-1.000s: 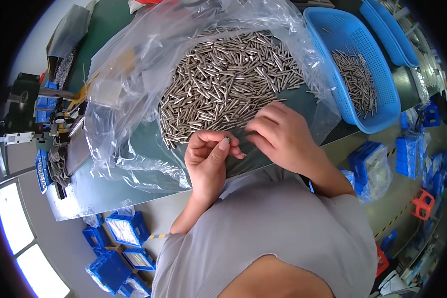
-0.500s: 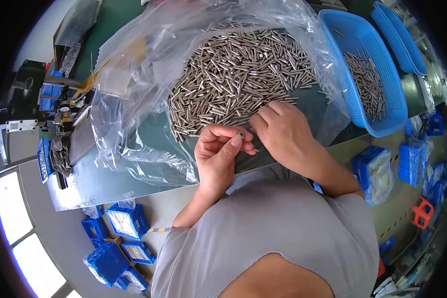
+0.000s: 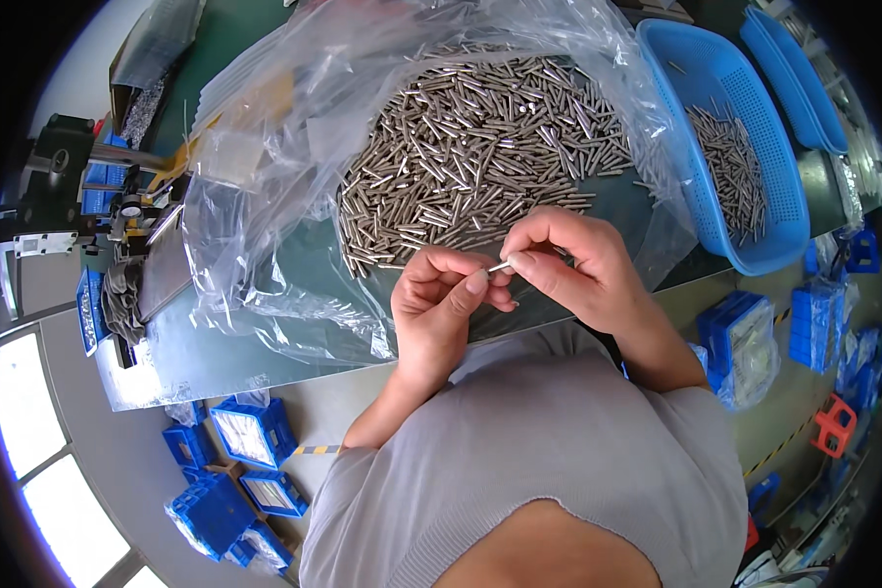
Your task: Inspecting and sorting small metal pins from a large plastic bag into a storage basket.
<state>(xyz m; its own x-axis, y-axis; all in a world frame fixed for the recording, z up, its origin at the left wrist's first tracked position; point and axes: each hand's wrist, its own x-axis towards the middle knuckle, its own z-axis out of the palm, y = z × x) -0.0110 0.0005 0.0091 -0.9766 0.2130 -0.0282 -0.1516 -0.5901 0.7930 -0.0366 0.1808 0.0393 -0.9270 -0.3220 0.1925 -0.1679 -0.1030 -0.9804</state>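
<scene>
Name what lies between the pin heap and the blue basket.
In the head view, the clear bag's crumpled wall stands between the pin heap and the blue basket.

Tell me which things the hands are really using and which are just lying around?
In use:
left hand
right hand
small metal pin pinched between both hands
heap of metal pins on the clear plastic bag

Lying about:
blue basket with more pins
blue bins on the floor
red crate

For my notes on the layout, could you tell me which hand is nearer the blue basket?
Right. The right hand is just left of the blue basket; the left hand lies farther left.
</scene>
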